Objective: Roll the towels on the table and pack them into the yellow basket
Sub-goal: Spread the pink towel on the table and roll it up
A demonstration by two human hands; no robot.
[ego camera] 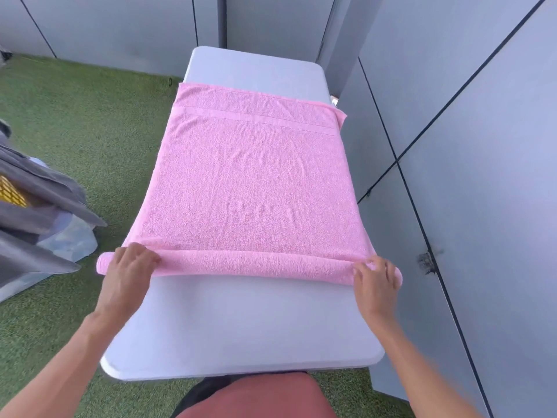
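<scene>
At the far left edge, the yellow basket (12,191) sits on the grass, mostly hidden under grey cloth (45,203). Your left hand (128,268) presses curled fingers over the left end of the pink towel (250,182), which lies on the white table (241,321). Only its near edge is rolled; most lies flat. Your right hand (376,277) grips the roll's right end. Rolling has barely begun, and packing is still to do.
</scene>
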